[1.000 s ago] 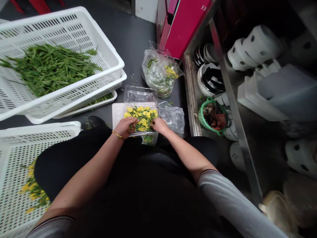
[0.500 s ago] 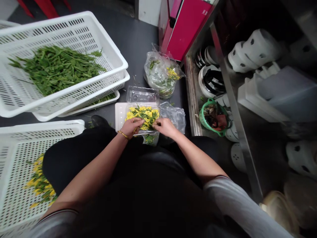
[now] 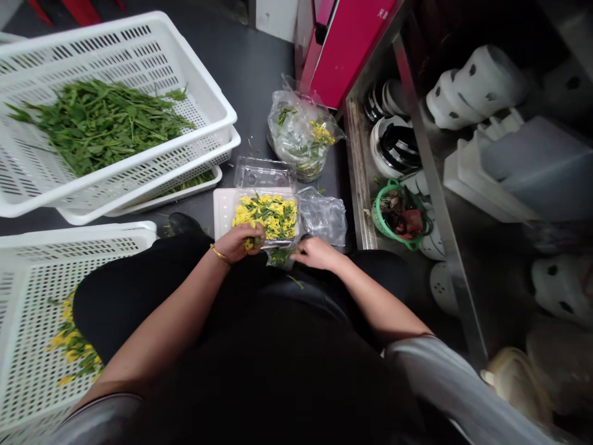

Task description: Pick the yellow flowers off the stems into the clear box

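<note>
A clear plastic box (image 3: 282, 217) full of yellow flowers and green stems lies in front of me, its lid (image 3: 265, 174) folded back on the far side. At the box's near left corner, my left hand (image 3: 239, 242) is closed around a small bunch of yellow flowers (image 3: 253, 242). My right hand (image 3: 317, 254) is just off the near right corner, fingers pinched, beside a small plastic bag of green bits (image 3: 279, 256). What its fingertips hold, if anything, I cannot make out. A green stem piece (image 3: 295, 282) shows on my dark apron.
White baskets (image 3: 217, 117) with cut greens (image 3: 115, 127) are stacked at left. Another basket (image 3: 28, 309) holds yellow flowers (image 3: 76, 346). A tied bag of greens (image 3: 303, 145) and crumpled plastic (image 3: 324, 216) lie ahead. Metal shelving (image 3: 451, 266) and a green colander (image 3: 391, 230) stand right.
My left hand has drawn slightly back and left, flowers now showing in its grip. My right hand has moved off the flowers toward me, beside the small bag. A stem piece now shows on the apron.
</note>
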Demonstrator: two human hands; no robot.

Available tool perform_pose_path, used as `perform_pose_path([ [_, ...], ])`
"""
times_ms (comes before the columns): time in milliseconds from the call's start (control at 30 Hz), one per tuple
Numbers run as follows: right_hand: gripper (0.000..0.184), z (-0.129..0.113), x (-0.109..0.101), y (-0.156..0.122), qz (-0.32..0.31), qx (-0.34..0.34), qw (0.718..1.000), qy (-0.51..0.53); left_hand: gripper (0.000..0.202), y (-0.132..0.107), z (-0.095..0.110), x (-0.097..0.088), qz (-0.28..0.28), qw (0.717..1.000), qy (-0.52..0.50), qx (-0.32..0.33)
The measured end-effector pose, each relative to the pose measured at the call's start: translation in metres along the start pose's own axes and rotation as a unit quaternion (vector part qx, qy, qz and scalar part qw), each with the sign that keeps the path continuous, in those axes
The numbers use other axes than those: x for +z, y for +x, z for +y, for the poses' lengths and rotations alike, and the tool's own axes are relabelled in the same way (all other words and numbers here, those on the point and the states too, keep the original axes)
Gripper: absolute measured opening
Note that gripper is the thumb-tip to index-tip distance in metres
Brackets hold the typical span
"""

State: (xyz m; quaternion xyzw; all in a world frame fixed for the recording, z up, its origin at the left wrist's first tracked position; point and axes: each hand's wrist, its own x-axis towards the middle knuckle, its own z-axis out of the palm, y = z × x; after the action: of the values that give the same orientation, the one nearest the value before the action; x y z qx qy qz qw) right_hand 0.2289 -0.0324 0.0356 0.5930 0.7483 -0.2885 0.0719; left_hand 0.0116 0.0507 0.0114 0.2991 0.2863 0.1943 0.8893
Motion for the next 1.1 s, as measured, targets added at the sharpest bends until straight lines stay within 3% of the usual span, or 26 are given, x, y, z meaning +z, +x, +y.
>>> perform_pose_path([
  [133,0.032,0.002,0.002,0.058,0.116,0.143,0.983,0.007,0.017,0.002,0.002,-0.004,0.018,0.999,0.014,0.04],
  [233,0.027,0.002,0.005,0.094,0.105,0.191,0.976,0.013,0.017,0.005,0.0,-0.004,0.079,0.996,0.034,0.031],
  [300,0.023,0.007,0.004,0.103,0.096,0.204,0.974,0.035,0.02,0.009,-0.002,-0.003,0.125,0.991,0.038,0.026],
  [400,0.021,0.017,-0.001,0.095,0.115,0.198,0.969,0.094,0.023,0.015,-0.004,-0.001,0.164,0.985,0.047,0.014],
  [533,0.028,0.017,-0.004,0.084,0.144,0.195,0.965,0.095,0.026,0.018,-0.006,0.006,0.163,0.984,0.065,0.009],
  [700,0.028,0.004,0.0,0.096,0.085,0.201,0.976,0.016,0.03,0.011,-0.004,0.007,0.183,0.981,0.06,0.015],
  [767,0.024,0.004,-0.002,0.097,0.093,0.208,0.973,0.028,0.027,0.009,-0.004,0.005,0.195,0.979,0.066,0.013],
  [900,0.017,0.007,-0.01,0.08,0.169,0.198,0.948,0.185,0.022,0.012,-0.004,0.01,0.192,0.977,0.092,0.026],
  [1000,0.024,-0.004,-0.012,0.06,0.194,0.127,0.899,0.37,0.016,0.014,-0.002,0.021,0.164,0.975,0.145,0.046],
  [1100,0.031,-0.024,-0.01,0.038,0.227,0.062,0.879,0.414,0.015,0.012,0.0,0.03,0.122,0.982,0.141,0.04],
])
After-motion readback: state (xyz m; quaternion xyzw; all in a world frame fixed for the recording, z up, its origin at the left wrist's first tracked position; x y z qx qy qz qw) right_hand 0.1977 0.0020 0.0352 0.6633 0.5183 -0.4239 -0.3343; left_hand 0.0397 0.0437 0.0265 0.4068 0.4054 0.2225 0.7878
